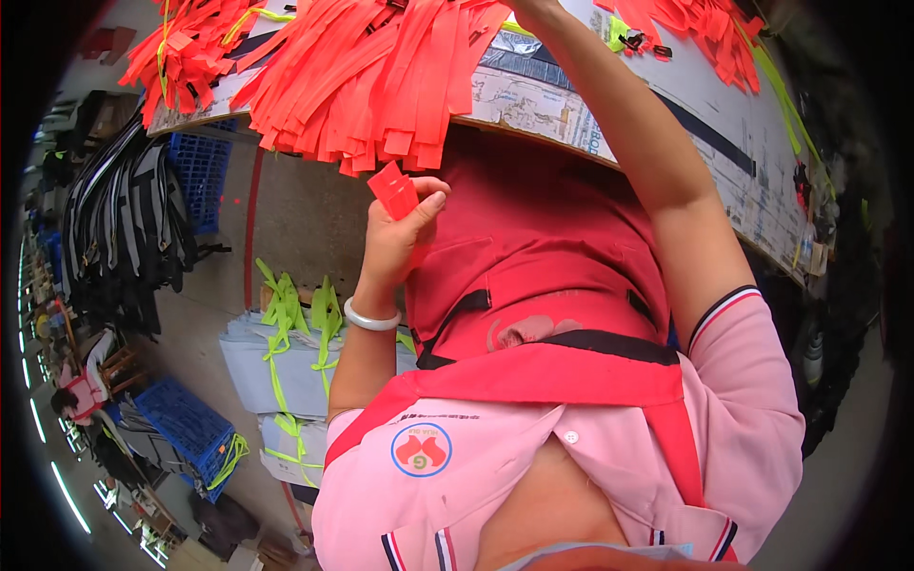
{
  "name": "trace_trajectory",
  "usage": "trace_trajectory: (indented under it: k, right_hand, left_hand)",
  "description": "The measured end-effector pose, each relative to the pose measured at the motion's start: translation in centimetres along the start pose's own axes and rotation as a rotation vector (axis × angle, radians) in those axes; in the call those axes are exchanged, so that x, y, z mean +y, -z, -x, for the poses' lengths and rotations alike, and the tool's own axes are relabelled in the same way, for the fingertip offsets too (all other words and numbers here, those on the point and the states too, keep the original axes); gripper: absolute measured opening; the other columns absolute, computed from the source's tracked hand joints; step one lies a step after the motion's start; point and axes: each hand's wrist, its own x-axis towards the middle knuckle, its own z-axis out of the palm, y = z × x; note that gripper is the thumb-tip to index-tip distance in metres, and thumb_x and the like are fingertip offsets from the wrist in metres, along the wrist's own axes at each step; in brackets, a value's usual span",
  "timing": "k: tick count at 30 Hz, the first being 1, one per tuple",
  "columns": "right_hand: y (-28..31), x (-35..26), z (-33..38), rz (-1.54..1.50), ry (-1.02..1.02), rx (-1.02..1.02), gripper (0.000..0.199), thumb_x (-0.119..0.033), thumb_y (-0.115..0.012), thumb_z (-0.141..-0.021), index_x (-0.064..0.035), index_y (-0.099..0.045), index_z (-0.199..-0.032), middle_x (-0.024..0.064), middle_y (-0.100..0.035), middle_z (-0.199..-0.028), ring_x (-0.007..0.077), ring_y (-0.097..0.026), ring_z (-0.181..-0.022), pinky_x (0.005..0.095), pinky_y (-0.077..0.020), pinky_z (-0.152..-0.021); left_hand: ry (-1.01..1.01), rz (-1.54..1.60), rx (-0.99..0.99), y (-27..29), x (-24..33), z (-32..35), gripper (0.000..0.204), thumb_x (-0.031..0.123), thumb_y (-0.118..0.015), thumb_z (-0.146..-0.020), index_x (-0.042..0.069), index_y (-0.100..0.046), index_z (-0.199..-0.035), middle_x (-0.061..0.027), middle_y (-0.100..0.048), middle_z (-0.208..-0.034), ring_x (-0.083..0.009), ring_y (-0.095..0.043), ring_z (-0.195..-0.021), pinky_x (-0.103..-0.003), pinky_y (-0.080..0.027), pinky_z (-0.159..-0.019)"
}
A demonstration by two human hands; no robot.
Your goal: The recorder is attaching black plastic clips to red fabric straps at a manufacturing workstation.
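Observation:
Below the table's front edge, my left hand [397, 233] is closed round a few short ends of flat red-orange strap [392, 190], which stick up past the thumb. A white bangle sits on that wrist. Just above hangs a thick bunch of red-orange straps [381, 90], spread over the table edge with the loose ends down. My right arm reaches far across the table. Only the base of my right hand [535, 8] shows at the top of the picture, beside this bunch; its fingers are out of sight.
More red straps [186, 57] lie at the table's left, others [709, 38] at far right. The worn tabletop [562, 105] carries dark tape. Left of me are hanging black and grey straps [119, 219], blue crates [181, 423] and pale bundles [257, 357] with yellow-green ties. A person [81, 395] is far left.

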Motion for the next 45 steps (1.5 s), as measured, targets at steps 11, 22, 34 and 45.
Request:
trace_trajectory:
  k: [11,22,34,45]
  right_hand:
    - [2.0,-8.1,19.4,-0.009,-0.314,-0.813,0.015,-0.008,-0.064,-0.089,-0.0027,-0.067,-0.102,0.0,-0.063,-0.084,0.0056,-0.055,-0.079,0.0223,-0.0465,-0.071]
    - [4.0,-7.0,19.9,-0.036,-0.308,-0.651,0.018,-0.015,-0.064,-0.09,-0.0005,-0.065,-0.101,-0.0004,-0.062,-0.086,0.0055,-0.053,-0.079,0.0218,-0.0451,-0.072]
    - [7.1,-7.1,20.7,-0.162,-0.711,-0.467,0.018,-0.022,-0.063,-0.093,-0.0043,-0.065,-0.097,-0.007,-0.048,-0.069,-0.0006,-0.037,-0.057,0.0159,-0.025,-0.048]
    - [7.4,-7.2,20.9,-0.047,-0.351,-0.651,0.012,-0.014,-0.066,-0.09,-0.0028,-0.067,-0.092,-0.0027,-0.06,-0.079,0.0053,-0.052,-0.075,0.0217,-0.0436,-0.069]
  left_hand:
    - [0.237,0.201,-0.115,-0.5,-1.8,-2.2,0.011,0.005,-0.065,-0.087,0.002,-0.06,-0.096,0.0021,-0.052,-0.072,-0.002,-0.037,-0.049,-0.019,-0.026,-0.043]
    - [0.273,-0.019,-0.221,-2.2,-2.5,-2.6,0.011,0.007,-0.065,-0.088,0.001,-0.061,-0.095,0.0059,-0.047,-0.064,-0.002,-0.037,-0.048,-0.02,-0.025,-0.044]
    - [0.109,-0.011,-0.046,-2.1,-1.3,-3.7,0.032,0.02,-0.047,-0.101,-0.006,-0.056,-0.117,-0.0089,-0.064,-0.089,-0.0147,-0.061,-0.072,-0.03,-0.052,-0.072]
    - [0.037,-0.023,-0.087,-1.4,0.0,-5.1,0.02,0.014,-0.064,-0.092,-0.001,-0.064,-0.106,0.0034,-0.051,-0.066,-0.0034,-0.039,-0.053,-0.021,-0.03,-0.048]
